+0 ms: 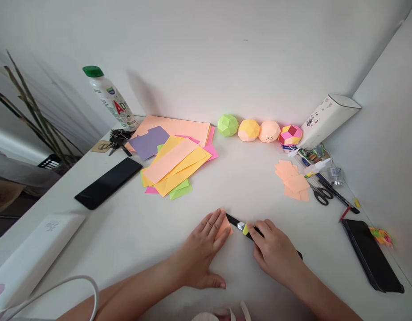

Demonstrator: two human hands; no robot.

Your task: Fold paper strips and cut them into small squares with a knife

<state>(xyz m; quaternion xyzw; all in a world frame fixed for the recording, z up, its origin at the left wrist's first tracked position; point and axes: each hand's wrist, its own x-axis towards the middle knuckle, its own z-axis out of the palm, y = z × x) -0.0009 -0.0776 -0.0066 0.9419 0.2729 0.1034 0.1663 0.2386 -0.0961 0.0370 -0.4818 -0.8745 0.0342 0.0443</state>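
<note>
My left hand lies flat with fingers stretched out over a small peach paper piece, pressing it to the white table. Part of that paper is hidden under the fingers. A black utility knife with a yellow-green slider is gripped in my right hand. Its blade end points up and left, close to the top corner of the paper; I cannot tell whether it touches. More small peach paper pieces lie in a loose pile farther right.
Coloured paper sheets, a black phone and a white bottle stand or lie left. Paper polyhedra line the wall. To the right are scissors, a glue bottle and a black case. A white cable loops front left.
</note>
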